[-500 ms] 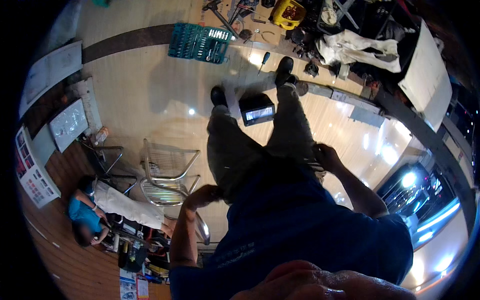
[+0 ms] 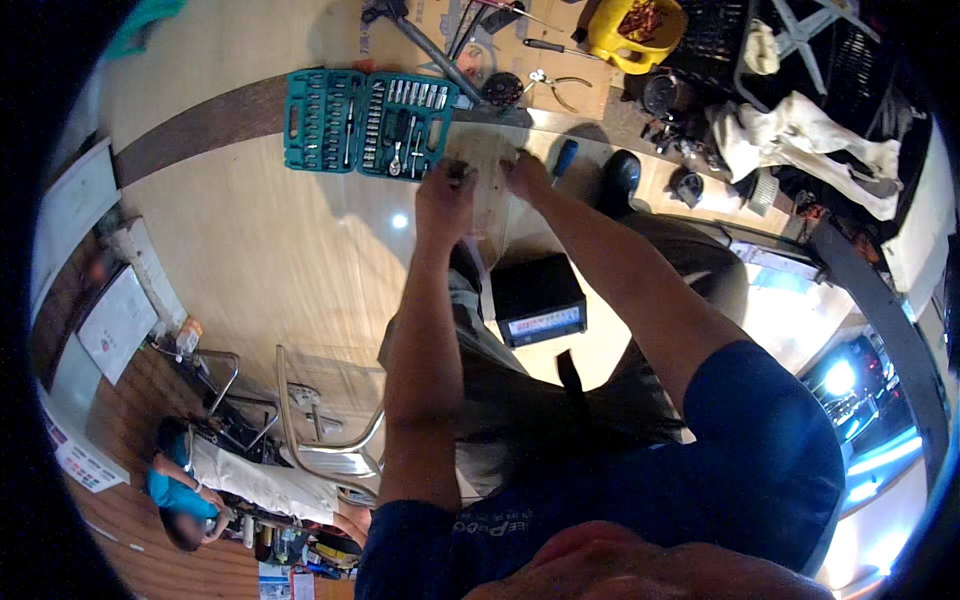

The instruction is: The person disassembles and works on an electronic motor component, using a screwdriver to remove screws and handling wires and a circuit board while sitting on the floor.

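Observation:
Both my arms stretch forward over the floor between my bent knees. My left hand (image 2: 445,205) is just off the lower right corner of the green socket set case (image 2: 352,128), its fingers loosely curled and apart around a dark gap. My right hand (image 2: 527,180) is level with it, thumb and fingers apart, with nothing visible in it. Beside it is the blue handle of a screwdriver (image 2: 566,158). The case lies open, filled with sockets, bits and a ratchet (image 2: 396,158). Between my legs stands a black box (image 2: 538,288) with a pale label.
Beyond my hands lie pliers (image 2: 555,88), a round dark part (image 2: 502,90) and a cut yellow jug (image 2: 632,38) on cardboard. A white cloth (image 2: 800,150) and black crates are at the right. Metal chairs (image 2: 335,440) and a seated person (image 2: 185,490) are at the left.
I have gone from standing to a crouch. Both hands have moved from beside my thighs out ahead, close to the socket set case and the screwdriver.

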`<state>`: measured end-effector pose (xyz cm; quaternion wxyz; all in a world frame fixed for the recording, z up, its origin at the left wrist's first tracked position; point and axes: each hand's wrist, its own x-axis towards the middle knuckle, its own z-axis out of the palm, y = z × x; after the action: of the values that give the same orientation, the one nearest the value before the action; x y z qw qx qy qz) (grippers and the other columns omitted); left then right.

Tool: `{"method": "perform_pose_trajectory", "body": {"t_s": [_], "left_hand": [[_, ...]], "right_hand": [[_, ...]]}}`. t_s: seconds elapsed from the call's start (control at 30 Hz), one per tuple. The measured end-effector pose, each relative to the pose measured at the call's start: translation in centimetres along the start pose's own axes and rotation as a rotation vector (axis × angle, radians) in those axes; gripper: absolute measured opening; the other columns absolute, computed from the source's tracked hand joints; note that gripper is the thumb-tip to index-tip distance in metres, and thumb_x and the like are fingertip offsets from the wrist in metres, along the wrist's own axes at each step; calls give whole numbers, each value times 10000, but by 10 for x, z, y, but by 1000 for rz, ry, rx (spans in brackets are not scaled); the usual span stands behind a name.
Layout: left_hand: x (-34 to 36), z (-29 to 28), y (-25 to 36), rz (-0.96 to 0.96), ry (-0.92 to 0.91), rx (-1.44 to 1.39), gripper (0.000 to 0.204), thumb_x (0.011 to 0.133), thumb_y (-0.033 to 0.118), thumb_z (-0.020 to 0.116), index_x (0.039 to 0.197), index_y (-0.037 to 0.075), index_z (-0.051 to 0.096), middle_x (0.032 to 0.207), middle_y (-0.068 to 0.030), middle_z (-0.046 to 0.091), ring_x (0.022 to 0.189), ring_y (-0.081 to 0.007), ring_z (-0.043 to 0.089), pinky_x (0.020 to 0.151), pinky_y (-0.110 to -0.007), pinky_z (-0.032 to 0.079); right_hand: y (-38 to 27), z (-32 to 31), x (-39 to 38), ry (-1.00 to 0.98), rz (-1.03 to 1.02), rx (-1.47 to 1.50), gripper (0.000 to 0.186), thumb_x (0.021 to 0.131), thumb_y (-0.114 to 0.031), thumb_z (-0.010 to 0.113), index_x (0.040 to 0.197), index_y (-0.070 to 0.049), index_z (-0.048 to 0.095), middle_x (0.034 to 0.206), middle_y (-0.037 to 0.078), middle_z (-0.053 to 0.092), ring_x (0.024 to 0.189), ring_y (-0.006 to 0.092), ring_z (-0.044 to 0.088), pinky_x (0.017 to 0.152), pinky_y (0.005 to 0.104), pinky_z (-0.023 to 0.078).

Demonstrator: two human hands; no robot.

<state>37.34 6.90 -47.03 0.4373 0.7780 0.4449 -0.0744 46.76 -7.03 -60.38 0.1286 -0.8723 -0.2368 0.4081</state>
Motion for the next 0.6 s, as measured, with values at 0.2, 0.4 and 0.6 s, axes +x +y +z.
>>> {"method": "perform_pose_trajectory", "body": {"t_s": [0.2, 0.4, 0.6], "left_hand": [[67, -26, 34, 256, -45, -87, 279, 838, 221, 633, 993, -10, 611, 932, -206, 645, 853, -337, 635, 755, -394, 493], [70, -71, 10, 315, 60, -17, 323, 845, 238, 638, 1049, -11, 609, 964, -195, 647, 888, -304, 645, 784, -372, 497], [56, -58, 43, 485, 17, 32, 341, 846, 290, 624, 992, -18, 620, 912, -200, 651, 846, -338, 639, 760, -388, 497]], "right_hand": [[49, 31, 109, 510, 76, 663, 536, 767, -389, 726, 1084, 21, 590, 1022, 148, 662, 926, 258, 633, 812, 340, 482], [24, 29, 118, 510, 203, 707, 512, 719, -422, 736, 969, 19, 662, 890, 173, 683, 815, 287, 656, 756, 364, 502], [88, 34, 148, 396, 145, 876, 299, 790, -230, 721, 837, 62, 677, 768, 98, 680, 636, 152, 607, 606, 280, 474]]}}
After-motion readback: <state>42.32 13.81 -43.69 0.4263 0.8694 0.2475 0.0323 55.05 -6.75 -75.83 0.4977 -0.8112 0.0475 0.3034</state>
